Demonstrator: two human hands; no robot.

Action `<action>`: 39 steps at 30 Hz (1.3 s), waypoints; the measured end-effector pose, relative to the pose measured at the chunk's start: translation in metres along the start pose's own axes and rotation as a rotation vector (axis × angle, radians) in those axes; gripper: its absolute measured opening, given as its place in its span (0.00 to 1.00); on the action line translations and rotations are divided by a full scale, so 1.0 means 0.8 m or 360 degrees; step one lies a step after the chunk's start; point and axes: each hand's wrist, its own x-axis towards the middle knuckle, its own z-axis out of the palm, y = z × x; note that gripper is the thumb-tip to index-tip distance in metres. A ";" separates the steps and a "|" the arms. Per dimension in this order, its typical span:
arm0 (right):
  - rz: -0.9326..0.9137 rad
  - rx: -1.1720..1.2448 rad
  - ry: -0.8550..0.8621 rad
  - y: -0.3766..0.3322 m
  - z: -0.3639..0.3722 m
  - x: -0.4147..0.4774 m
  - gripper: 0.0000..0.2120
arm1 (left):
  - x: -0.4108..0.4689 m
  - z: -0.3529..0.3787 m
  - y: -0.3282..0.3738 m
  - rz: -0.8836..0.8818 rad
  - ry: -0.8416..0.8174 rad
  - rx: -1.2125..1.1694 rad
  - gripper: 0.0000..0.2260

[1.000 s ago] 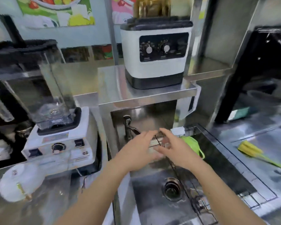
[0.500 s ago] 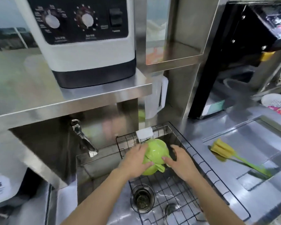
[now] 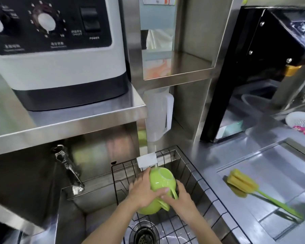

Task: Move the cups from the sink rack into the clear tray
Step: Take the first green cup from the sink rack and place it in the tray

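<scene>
Two green cups with handles sit upside down, one stacked on the other, inside the black wire sink rack (image 3: 197,175). The upper green cup (image 3: 163,179) shows its round base. The lower green cup (image 3: 148,207) peeks out beneath my hands. My left hand (image 3: 142,190) wraps the left side of the upper cup, thumb across its front. My right hand (image 3: 181,198) presses on the right side by the handles. No clear tray is in view.
A steel tap (image 3: 67,167) juts out left of the rack. The sink drain (image 3: 143,234) lies below my arms. A yellow sponge brush with green handle (image 3: 243,184) lies on the steel counter at right. A white jug (image 3: 158,115) stands behind the rack under a shelf.
The view has swung right and down, closer to the sink. My hands went from reaching over the rack to closing around the green cups.
</scene>
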 end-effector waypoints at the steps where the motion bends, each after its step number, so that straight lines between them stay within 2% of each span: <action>1: -0.0013 -0.0049 -0.0017 -0.002 0.001 -0.001 0.53 | 0.000 0.000 0.001 -0.0027 0.0000 -0.0031 0.48; 3: -0.0053 -0.0132 0.0047 -0.006 0.002 -0.003 0.50 | 0.001 -0.001 0.004 -0.0063 0.0075 -0.0142 0.49; 6: -0.0101 -0.0217 0.0193 -0.014 0.003 -0.013 0.47 | -0.007 -0.007 0.004 -0.0030 0.0174 -0.0200 0.43; 9: -0.0121 -0.0149 0.0273 -0.024 -0.001 -0.015 0.45 | -0.017 -0.015 0.012 0.0025 0.0277 -0.0156 0.36; 11: -0.0229 -0.0102 0.0331 -0.051 0.005 -0.042 0.46 | -0.046 -0.037 0.008 0.0079 0.0452 -0.0239 0.36; 15: -0.0400 0.0038 0.0476 -0.065 -0.002 -0.057 0.44 | -0.058 -0.047 0.022 0.0248 0.0553 -0.0313 0.35; 18: -0.0541 0.0170 0.0595 -0.065 -0.004 -0.079 0.44 | -0.073 -0.058 0.030 0.0403 0.0533 -0.0393 0.40; 21: -0.0815 0.0042 0.0804 -0.067 0.000 -0.094 0.47 | -0.096 -0.075 0.034 0.0527 0.0420 -0.0552 0.44; 27: -0.1265 -0.0056 0.1076 -0.138 0.019 -0.158 0.41 | -0.180 -0.142 0.020 0.0698 0.0629 -0.0769 0.51; 30: -0.1393 -0.0055 0.1122 -0.173 0.036 -0.193 0.42 | -0.225 -0.178 0.008 0.0870 0.0719 -0.0742 0.51; 34: -0.1512 -0.0003 0.1118 -0.214 0.080 -0.240 0.41 | -0.291 -0.226 -0.023 0.0946 0.0879 -0.0671 0.45; 39: -0.1711 -0.0001 0.1100 -0.264 0.148 -0.289 0.41 | -0.363 -0.278 -0.083 0.0911 0.1040 -0.0538 0.43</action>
